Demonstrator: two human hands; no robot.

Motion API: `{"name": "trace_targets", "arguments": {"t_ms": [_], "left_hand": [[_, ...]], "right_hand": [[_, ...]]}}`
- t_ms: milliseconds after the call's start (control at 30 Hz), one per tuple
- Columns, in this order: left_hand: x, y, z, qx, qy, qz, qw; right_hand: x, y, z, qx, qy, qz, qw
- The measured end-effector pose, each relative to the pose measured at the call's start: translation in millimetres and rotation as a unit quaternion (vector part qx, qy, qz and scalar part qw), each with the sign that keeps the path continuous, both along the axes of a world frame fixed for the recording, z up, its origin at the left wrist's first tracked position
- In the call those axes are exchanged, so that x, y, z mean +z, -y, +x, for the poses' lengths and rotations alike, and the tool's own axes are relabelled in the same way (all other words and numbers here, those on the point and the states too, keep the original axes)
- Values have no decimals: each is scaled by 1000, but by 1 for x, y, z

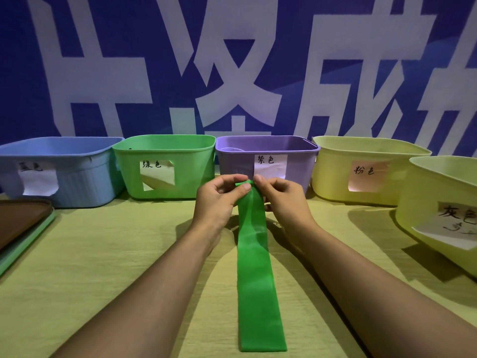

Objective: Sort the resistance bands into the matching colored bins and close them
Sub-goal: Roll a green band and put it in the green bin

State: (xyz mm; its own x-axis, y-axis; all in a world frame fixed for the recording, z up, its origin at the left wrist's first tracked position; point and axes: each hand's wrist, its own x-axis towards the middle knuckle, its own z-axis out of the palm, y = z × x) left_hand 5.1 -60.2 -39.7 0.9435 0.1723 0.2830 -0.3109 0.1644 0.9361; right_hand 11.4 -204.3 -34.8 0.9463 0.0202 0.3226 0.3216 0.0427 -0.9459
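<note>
Your left hand (219,198) and right hand (280,197) both pinch the far end of the green band (255,267), fingers (244,187) pressed on it at centre, just in front of the purple bin (237,161). Rest of band lies flat on the tabletop (116,254), running toward you btwn your forearms. Green bin (165,151) sits left of purple, open, w/ blue bin (77,171) beside it. Two yellow bins at right, also open. Lids (20,223) stacked at far left edge.

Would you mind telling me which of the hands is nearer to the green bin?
Left. The left hand sits just right of the green bin; the right hand is farther right, before the purple bin.
</note>
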Motion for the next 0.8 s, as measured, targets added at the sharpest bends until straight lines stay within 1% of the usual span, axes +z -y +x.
{"name": "trace_targets", "arguments": {"t_ms": [133,300,367,467,633,800], "left_hand": [[0,-1,1,-15,-10,-15,1000],[0,-1,1,-17,-44,-37,998],[-1,-2,1,-22,-66,-24,997],[-4,-2,1,-25,-87,19,996],[-4,-1,1,-7,-92,33,995],[-3,-1,-2,7,-86,52,995]], "right_hand": [[0,0,-1,14,3,17,1000],[0,0,-2,15,20,11,1000],[1,-1,-2,13,24,17,999],[2,-2,-4,19,31,27,999],[1,-2,-2,34,39,35,998],[-2,0,1,31,42,9,999]]}}
